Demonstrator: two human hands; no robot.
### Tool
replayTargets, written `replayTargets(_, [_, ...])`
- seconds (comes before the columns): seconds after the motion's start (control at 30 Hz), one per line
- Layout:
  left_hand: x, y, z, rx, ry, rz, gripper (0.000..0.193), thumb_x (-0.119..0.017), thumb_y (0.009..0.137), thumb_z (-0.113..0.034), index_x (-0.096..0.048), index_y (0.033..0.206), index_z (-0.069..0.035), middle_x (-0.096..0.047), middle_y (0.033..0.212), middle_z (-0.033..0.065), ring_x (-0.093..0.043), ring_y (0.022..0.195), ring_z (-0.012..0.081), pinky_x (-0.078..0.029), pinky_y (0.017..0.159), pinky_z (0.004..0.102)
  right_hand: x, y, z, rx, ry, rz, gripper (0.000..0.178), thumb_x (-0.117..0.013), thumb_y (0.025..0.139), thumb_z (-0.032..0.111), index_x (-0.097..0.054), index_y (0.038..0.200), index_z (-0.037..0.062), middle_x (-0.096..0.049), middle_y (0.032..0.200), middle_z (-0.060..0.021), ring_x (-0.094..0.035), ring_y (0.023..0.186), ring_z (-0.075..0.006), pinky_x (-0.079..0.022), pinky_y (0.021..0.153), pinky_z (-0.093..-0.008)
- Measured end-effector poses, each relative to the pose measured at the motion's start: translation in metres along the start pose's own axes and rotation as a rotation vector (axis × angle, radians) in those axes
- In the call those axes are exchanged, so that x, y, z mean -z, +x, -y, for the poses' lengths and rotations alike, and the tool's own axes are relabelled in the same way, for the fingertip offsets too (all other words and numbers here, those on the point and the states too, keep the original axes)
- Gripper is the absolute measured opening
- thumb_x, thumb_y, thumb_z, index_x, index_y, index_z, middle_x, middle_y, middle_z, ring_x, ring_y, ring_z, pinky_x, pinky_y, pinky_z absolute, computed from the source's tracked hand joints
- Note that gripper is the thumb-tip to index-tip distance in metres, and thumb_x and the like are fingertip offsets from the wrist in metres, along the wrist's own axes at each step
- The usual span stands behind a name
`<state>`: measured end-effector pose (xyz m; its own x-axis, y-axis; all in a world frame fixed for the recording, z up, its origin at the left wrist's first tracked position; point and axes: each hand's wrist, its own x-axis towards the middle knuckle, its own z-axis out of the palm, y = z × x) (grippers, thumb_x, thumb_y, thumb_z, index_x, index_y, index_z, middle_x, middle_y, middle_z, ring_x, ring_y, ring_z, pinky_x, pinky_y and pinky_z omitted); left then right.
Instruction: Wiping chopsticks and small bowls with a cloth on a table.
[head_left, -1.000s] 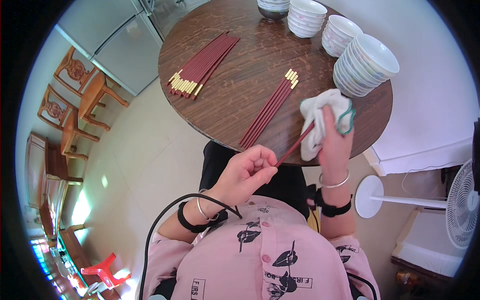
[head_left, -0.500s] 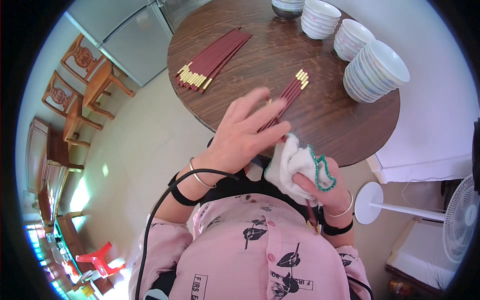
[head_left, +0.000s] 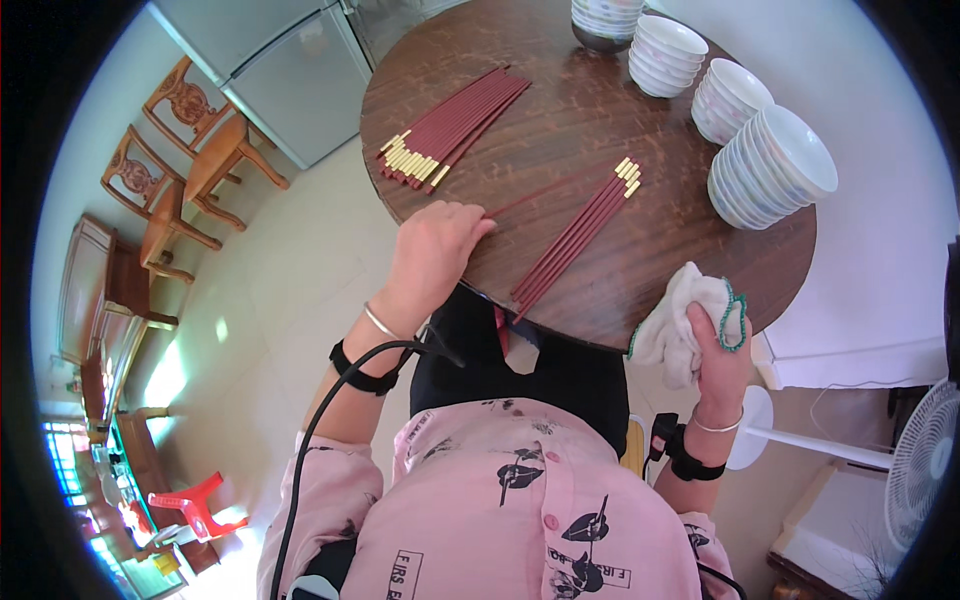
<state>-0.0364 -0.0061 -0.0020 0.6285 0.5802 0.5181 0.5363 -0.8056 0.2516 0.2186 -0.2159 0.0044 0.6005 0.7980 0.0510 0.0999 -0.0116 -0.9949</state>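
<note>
My left hand [head_left: 432,255] is at the table's near edge, its fingers pinched on the end of a dark red chopstick [head_left: 545,193]. The chopstick is blurred and reaches right toward the gold ends of a small group of chopsticks [head_left: 570,248] lying side by side. My right hand [head_left: 718,370] grips a crumpled white cloth [head_left: 675,325] with green stitched edging, at the table's front right edge. A larger bundle of dark red chopsticks [head_left: 465,120] with gold ends lies fanned out beyond my left hand.
Stacks of white bowls [head_left: 770,170] stand along the right and far side of the round wooden table [head_left: 590,110]. A white fan [head_left: 915,450] is on the right. Wooden chairs [head_left: 215,160] and a grey fridge [head_left: 290,85] are on the left. A black cable [head_left: 320,400] runs along my left arm.
My hands have moved apart: the left to the left with a chopstick, the right to the right with the cloth. The chopstick that stuck out below the cloth no longer shows there.
</note>
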Motion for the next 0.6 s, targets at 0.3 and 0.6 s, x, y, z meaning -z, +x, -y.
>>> replayTargets(0.3, [-0.033, 0.035, 0.021, 0.172, 0.282, -0.042, 0.021, -0.059, 0.086, -0.022, -0.053, 0.077, -0.004, -0.058, 0.074, 0.0126, -0.06, 0.071, 0.0301, -0.048, 0.059, 0.0392, 0.004, 0.003, -0.022, -0.055, 0.05, -0.025, 0.02, -0.066, 0.085, 0.01, -0.064, 0.101, -0.0015, -0.066, 0.088, -0.0032, -0.06, 0.077, -0.0092, -0.047, 0.07, -0.0245])
replayTargets(0.6, [-0.042, 0.05, 0.037, 0.136, 0.421, -0.171, 0.014, -0.062, 0.083, -0.017, -0.053, 0.082, -0.005, -0.057, 0.076, 0.011, -0.06, 0.069, 0.029, -0.049, 0.059, 0.0383, 0.0, 0.003, -0.019, -0.046, 0.074, 0.004, 0.02, -0.066, 0.085, 0.009, -0.064, 0.101, -0.0021, -0.066, 0.089, -0.0035, -0.06, 0.077, -0.009, -0.047, 0.069, -0.0241])
